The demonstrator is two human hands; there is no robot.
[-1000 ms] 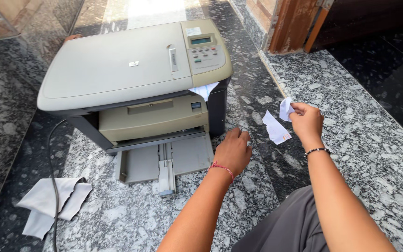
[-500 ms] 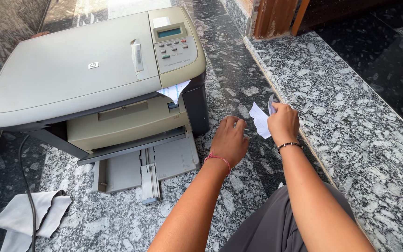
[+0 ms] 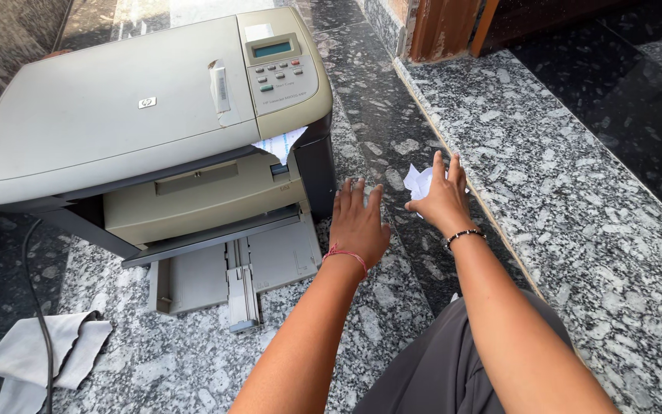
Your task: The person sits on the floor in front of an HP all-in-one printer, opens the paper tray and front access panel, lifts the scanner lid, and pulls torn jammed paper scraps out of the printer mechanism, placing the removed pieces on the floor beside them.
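The right hand (image 3: 442,201) lies palm down with its fingers spread over a crumpled scrap of white paper (image 3: 418,182), pressing on it rather than pinching it; only the scrap's left part shows past the thumb side. A black bead bracelet (image 3: 463,236) circles that wrist. The scrap rests on the dark polished strip of the granite floor (image 3: 614,230), just beside the edge where the lighter speckled slab starts on the right.

The left hand (image 3: 358,222) sits flat and empty just to the left, fingers loosely together and pointing away, touching the floor beside the printer's front right corner. A thin red thread (image 3: 345,255) rings its wrist. The 2 hands are near each other but not touching.

The grey printer (image 3: 116,115) stands on the floor toward the far left, lid down, its control panel (image 3: 281,69) with a small screen and buttons at the right end. A torn piece of white paper (image 3: 279,144) sticks out from under the lid at the front right corner. Below, the paper tray (image 3: 231,272) is folded out toward the person, lying on the floor.

A pale cloth (image 3: 40,356) lies crumpled at the near left, with a dark cable (image 3: 34,284) running across it from the printer's left side. Grey trousers (image 3: 438,368) show at the near edge between the forearms. A wooden door frame (image 3: 446,27) rises at the far right.
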